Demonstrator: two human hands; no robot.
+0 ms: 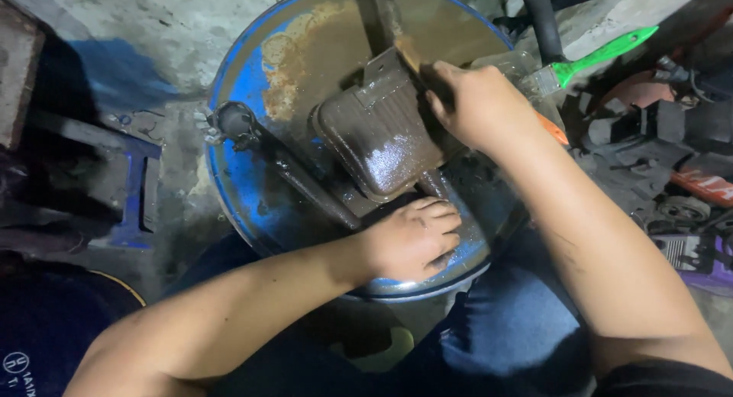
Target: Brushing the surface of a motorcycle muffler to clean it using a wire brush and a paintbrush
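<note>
Left hand: lower centre of the frame, palm down, fingers curled over the near rim of the blue drum lid, just below the metal part; it presses rather than grips, and holds nothing that can be seen.
Metal part: wet, brown, ribbed pedal-like piece lying on the lid in the centre of the frame; its long axis runs from lower right to upper left, and a bar goes on up toward the top edge.
Right hand: upper right of centre, closed around a small brush whose bristles touch the part's upper edge.
Nearer hand: the right one, touching the part through the brush; the left sits just beside its lower end.
Surface: rusty, oily lid, with a dark rod and clamp at its left.
Room: green-handled paintbrush upper right; dark scrap parts at right; concrete floor upper left.
</note>
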